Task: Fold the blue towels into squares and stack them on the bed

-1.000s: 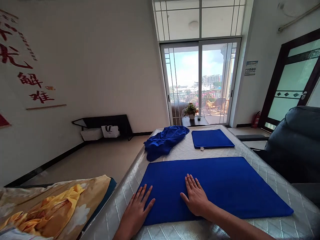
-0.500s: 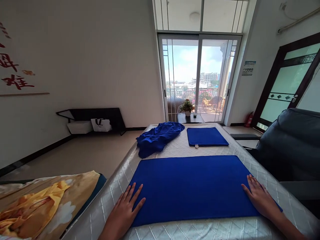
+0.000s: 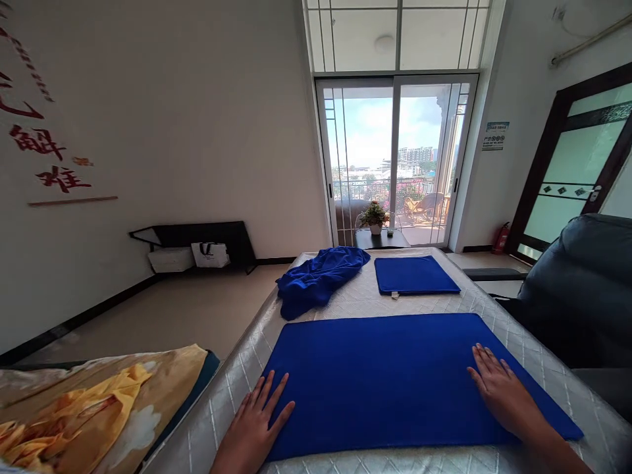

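A pale quilted mattress (image 3: 353, 299) stretches ahead, and on its near part lies the large blue cloth (image 3: 375, 382), spread flat, with a crumpled blue cloth (image 3: 320, 280) beyond its far left corner and a folded blue cloth (image 3: 417, 275) beyond its far edge, right of the crumpled one. On the large blue cloth rest the left hand (image 3: 253, 421), across its left edge, and the right hand (image 3: 506, 392), near its right edge, both palm down with the grip open and fingers extended; a small white tag (image 3: 394, 295) shows at the folded blue cloth's near edge
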A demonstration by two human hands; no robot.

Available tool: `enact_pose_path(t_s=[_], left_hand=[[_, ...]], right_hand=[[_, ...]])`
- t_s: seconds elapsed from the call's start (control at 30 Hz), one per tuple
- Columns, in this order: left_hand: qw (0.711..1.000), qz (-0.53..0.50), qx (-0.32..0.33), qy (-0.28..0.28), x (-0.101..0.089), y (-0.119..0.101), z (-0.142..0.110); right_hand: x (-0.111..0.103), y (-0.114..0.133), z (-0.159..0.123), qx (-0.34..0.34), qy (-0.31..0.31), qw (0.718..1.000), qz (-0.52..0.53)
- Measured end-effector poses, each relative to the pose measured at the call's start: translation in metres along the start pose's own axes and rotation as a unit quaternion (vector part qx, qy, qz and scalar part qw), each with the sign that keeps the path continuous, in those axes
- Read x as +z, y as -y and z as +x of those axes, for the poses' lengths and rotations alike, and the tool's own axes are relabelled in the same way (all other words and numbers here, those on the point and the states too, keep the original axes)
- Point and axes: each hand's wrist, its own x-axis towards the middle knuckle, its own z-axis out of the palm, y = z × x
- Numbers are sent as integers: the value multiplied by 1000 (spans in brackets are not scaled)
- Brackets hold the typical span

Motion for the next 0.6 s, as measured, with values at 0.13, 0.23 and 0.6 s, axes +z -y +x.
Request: enact_pose_path(t_s=[0.13,0.23,0.6], left_hand=[[1000,-5,8,-7,0,0,-1],[1000,-6,5,-8,0,-2,-2],[1000,-15,3,1,-3,-2,-1]], right_hand=[[-30,128,5,-123,101,984,74],[-37,198,4,-206,144,960,120],[-8,131,36,-122,119,982,79]])
